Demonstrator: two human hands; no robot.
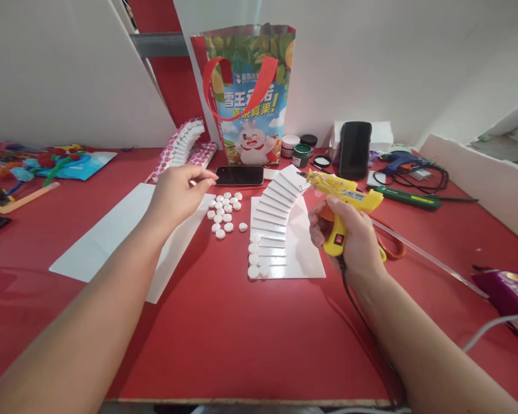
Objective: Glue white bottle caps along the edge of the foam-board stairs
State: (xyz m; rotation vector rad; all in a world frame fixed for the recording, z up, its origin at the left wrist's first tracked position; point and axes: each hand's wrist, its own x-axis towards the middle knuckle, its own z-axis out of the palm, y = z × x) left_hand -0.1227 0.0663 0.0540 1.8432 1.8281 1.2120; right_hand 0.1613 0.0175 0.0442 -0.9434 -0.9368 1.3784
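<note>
Two hands are up over the red table (224, 322), and I see trouble mostly on the right. My right hand (354, 238) is closed tight around the yellow glue gun (343, 195), its nozzle aimed at the top of the white stair model (280, 230). A hot tip held that near could, I judge, drip on a step or string glue across the card if the trigger is squeezed early. The gun's cord (362, 322) runs back beside my forearm; a snag there could jerk the nozzle into the steps.

My left hand (176, 192) hangs empty, fingers loosely curled with the thumb and forefinger nearly pinched, just left of the white discs (224, 213) heaped between the white sheet (112, 236) and the model. A careless sweep could scatter them, or knock the phone (240, 175) lying just behind. Discs already line the model's near left edge, so a bump would likely shift them too.
</note>
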